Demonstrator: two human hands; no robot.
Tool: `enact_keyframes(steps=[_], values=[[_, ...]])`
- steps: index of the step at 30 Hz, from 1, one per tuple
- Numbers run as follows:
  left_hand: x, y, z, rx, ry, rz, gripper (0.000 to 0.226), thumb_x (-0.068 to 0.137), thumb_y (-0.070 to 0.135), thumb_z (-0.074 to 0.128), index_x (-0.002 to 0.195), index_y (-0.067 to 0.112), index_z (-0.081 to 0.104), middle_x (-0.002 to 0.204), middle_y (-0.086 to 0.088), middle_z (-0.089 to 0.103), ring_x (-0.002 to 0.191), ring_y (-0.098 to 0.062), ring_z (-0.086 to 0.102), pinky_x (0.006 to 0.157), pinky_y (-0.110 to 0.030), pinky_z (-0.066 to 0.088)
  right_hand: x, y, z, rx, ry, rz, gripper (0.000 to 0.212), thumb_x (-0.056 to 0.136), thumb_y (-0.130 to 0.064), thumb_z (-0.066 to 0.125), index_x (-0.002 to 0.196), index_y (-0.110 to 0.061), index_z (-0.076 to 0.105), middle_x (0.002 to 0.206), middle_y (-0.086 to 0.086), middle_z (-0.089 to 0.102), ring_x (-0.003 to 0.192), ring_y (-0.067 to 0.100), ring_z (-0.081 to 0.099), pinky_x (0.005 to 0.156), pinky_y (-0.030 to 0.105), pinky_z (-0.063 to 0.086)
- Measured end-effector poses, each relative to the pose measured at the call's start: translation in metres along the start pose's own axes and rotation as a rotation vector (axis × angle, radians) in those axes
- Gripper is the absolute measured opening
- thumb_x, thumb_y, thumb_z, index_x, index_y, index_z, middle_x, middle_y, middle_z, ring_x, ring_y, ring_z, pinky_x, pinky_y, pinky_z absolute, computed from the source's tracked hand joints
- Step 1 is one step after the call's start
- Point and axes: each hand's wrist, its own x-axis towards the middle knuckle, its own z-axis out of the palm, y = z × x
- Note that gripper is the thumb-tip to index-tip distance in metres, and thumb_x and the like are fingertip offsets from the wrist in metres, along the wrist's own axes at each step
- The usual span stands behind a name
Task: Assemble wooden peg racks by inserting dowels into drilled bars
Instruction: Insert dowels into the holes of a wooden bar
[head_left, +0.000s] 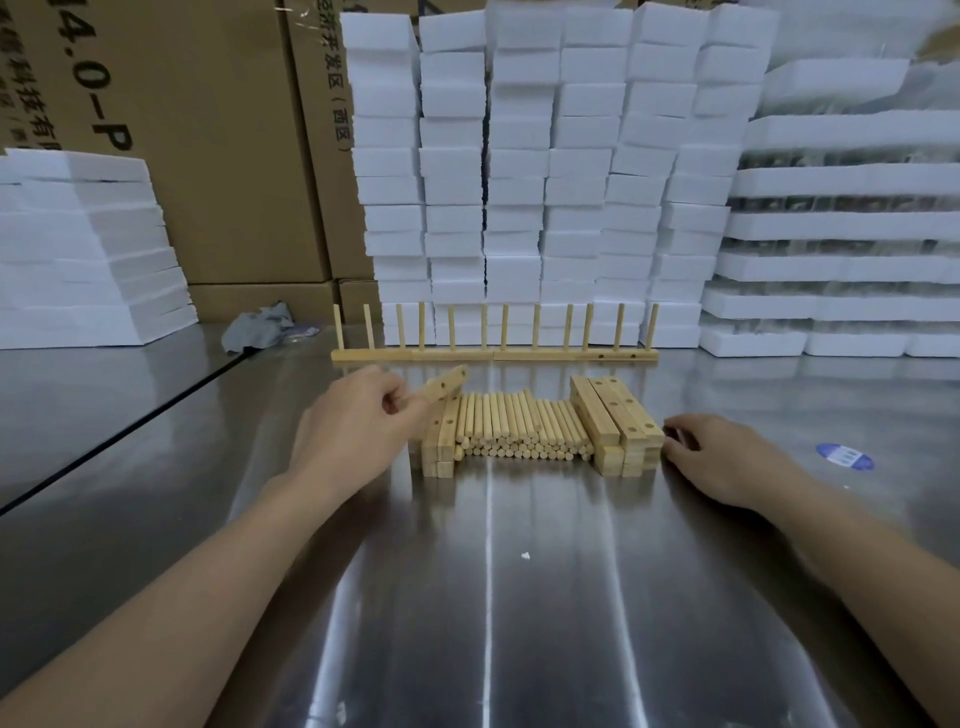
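Pale, unfinished wood is making up everything the task needs here. The left hand (358, 415) is pinching one drilled bar (445, 383) by its near end, between thumb and fingertips, and is holding it tilted above the left stack of bars (439, 449). The right hand (727, 460) is lying on the steel table (519, 597) with loosely curled fingers, holding nothing, just beside the right stack of bars (621, 421). Whether it is touching that stack, I cannot tell. Between the two stacks the dowels (519, 423) are lying in a pile. Far behind, finished racks (493, 355) are standing in a row with pegs upright.

The bar is looking light and stiff, so I judge that a pinch is enough for lifting. For pressing a dowel in, gripping the bar around its middle, clear of the holes, is probably steadier. The dowels are round and are likely rolling easily.
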Motion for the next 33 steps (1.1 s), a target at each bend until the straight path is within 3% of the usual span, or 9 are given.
enact_keyframes(steps=[3, 6, 9, 13, 15, 22, 24, 26, 33], values=[[0.005, 0.001, -0.007, -0.151, 0.054, -0.015, 0.039, 0.097, 0.046, 0.055, 0.066, 0.023, 0.053, 0.076, 0.006, 0.056, 0.066, -0.011, 0.053, 0.059, -0.034, 0.040, -0.002, 0.003, -0.007, 0.069, 0.093, 0.040, 0.040, 0.102, -0.044, 0.058, 0.139, -0.029, 0.060, 0.138, 0.006, 0.062, 0.114, 0.028, 0.063, 0.098, 0.046, 0.053], [0.005, 0.008, -0.013, -0.353, -0.017, 0.001, 0.041, 0.106, 0.036, 0.056, 0.067, 0.023, 0.060, 0.074, 0.007, 0.052, 0.060, -0.006, 0.046, 0.057, -0.030, 0.033, -0.010, 0.002, -0.021, 0.132, 0.392, 0.014, 0.033, 0.100, -0.037, 0.057, 0.131, -0.029, 0.065, 0.135, 0.004, 0.065, 0.113, 0.029, 0.064, 0.094, 0.046, 0.054], [0.000, 0.020, -0.020, -0.434, -0.081, 0.059, 0.045, 0.110, 0.033, 0.052, 0.067, 0.028, 0.060, 0.072, 0.006, 0.051, 0.061, -0.004, 0.045, 0.059, -0.027, 0.033, -0.020, -0.013, -0.036, 0.320, 0.628, -0.219, 0.034, 0.100, -0.037, 0.058, 0.132, -0.027, 0.064, 0.127, -0.006, 0.066, 0.113, 0.016, 0.062, 0.094, 0.044, 0.055], [-0.011, 0.039, -0.025, -0.510, -0.167, 0.135, 0.048, 0.108, 0.038, 0.045, 0.070, 0.011, 0.057, 0.072, -0.001, 0.050, 0.064, -0.007, 0.045, 0.065, -0.031, 0.034, -0.045, -0.047, -0.045, 0.279, 0.482, -0.626, 0.056, 0.097, -0.053, 0.063, 0.150, -0.041, 0.048, 0.138, -0.016, 0.055, 0.127, 0.003, 0.049, 0.103, 0.026, 0.041], [-0.016, 0.047, -0.025, -0.556, -0.197, 0.184, 0.043, 0.103, 0.038, 0.045, 0.065, 0.019, 0.056, 0.070, 0.004, 0.048, 0.065, -0.005, 0.045, 0.065, -0.023, 0.034, -0.055, -0.061, -0.041, 0.213, 0.416, -0.731, 0.061, 0.096, -0.058, 0.061, 0.153, -0.044, 0.044, 0.139, -0.018, 0.053, 0.129, 0.002, 0.044, 0.103, 0.021, 0.034], [-0.018, 0.046, -0.014, -0.569, -0.254, 0.278, 0.038, 0.098, 0.053, 0.051, 0.071, 0.032, 0.065, 0.079, 0.006, 0.056, 0.073, -0.007, 0.050, 0.070, -0.030, 0.035, -0.054, -0.064, -0.038, 0.193, 0.337, -0.779, 0.026, 0.098, -0.041, 0.068, 0.120, -0.029, 0.072, 0.099, -0.016, 0.063, 0.097, 0.011, 0.057, 0.090, 0.039, 0.049], [-0.017, 0.039, -0.010, -0.430, -0.226, 0.321, 0.032, 0.094, 0.062, 0.058, 0.091, 0.036, 0.075, 0.089, 0.015, 0.062, 0.082, -0.001, 0.054, 0.071, -0.020, 0.035, -0.053, -0.062, -0.037, 0.161, 0.309, -0.757, 0.024, 0.095, -0.042, 0.072, 0.117, -0.031, 0.074, 0.096, -0.017, 0.065, 0.095, 0.010, 0.056, 0.089, 0.038, 0.049], [-0.014, 0.032, -0.008, -0.235, -0.229, 0.389, 0.042, 0.087, 0.073, 0.064, 0.108, 0.038, 0.076, 0.099, 0.021, 0.063, 0.100, 0.000, 0.055, 0.081, -0.023, 0.042, -0.053, -0.060, -0.037, 0.136, 0.273, -0.736, 0.028, 0.092, -0.045, 0.075, 0.116, -0.032, 0.077, 0.101, -0.016, 0.071, 0.097, 0.010, 0.058, 0.090, 0.037, 0.049], [-0.013, 0.028, -0.009, -0.121, -0.306, 0.458, 0.036, 0.082, 0.076, 0.069, 0.107, 0.050, 0.075, 0.111, 0.028, 0.054, 0.120, -0.003, 0.046, 0.099, -0.037, 0.048, -0.055, -0.062, -0.032, 0.119, 0.141, -0.721, 0.027, 0.084, -0.050, 0.081, 0.107, -0.036, 0.082, 0.094, -0.020, 0.072, 0.095, 0.006, 0.061, 0.094, 0.036, 0.048]])
